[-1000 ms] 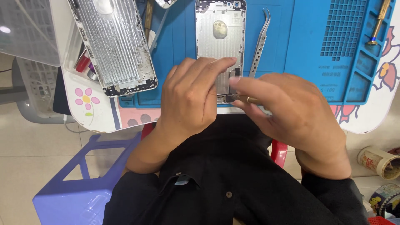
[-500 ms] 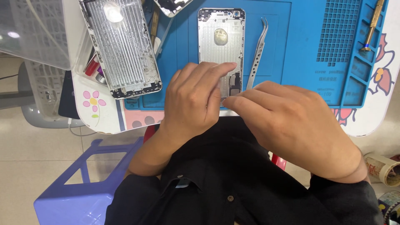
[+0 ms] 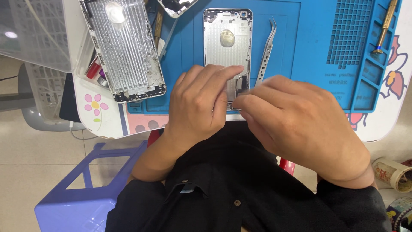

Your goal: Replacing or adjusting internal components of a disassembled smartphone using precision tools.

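I am looking down at an opened silver metal phone back housing (image 3: 227, 51), lying flat and lengthwise on a blue silicone repair mat (image 3: 300, 51) in the middle of the bench (image 3: 107, 120). Its inner side faces up, with a pale round patch in its far half and small dark parts at its near end.

My left hand (image 3: 199, 105) rests over the near left part of the housing, fingers (image 3: 223, 73) curled, the forefinger pressed down on the metal. My right hand (image 3: 300, 118) comes in from the right, its fingers pinched together at the near edge of the housing; I cannot tell whether they grip some tiny part there, since the fingertips hide it.

I judge the housing light, stiff and thin, slick on its bare metal, with delicate parts at the near end. It is best held by its long side rims, not by the inner pieces.

Just right of the housing lie slim steel tweezers (image 3: 266, 51). Farther left, a second silver ribbed housing (image 3: 124, 47) lies tilted across the mat edge. At far right a brass-coloured screwdriver (image 3: 385, 25) sits beside the mat's grid of small compartments. A lilac plastic stool (image 3: 77, 193) stands on the floor, near left.
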